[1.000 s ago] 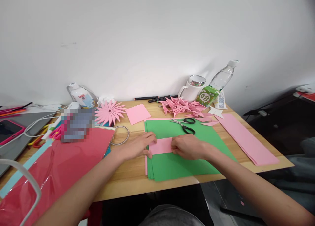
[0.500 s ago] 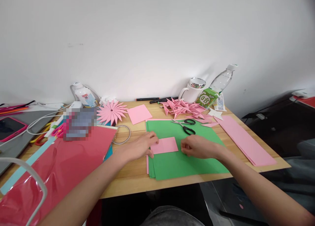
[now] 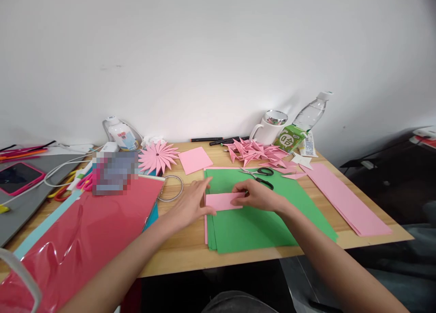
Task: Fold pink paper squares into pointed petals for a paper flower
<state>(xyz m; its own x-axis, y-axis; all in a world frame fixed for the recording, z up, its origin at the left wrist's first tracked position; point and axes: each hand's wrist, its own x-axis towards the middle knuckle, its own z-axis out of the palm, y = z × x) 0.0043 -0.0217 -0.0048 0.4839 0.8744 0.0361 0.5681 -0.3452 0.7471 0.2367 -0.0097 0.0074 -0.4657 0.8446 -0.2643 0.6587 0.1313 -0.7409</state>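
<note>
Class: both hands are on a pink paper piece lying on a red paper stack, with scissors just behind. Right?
Not quite. The head view shows the pink paper piece lying on a green paper stack, not a red one. The left hand and right hand are both on it, with scissors just behind.

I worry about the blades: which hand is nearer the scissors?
Right. The right hand lies just in front of the scissors, at the pink paper; the left hand is farther, at its left end.
</note>
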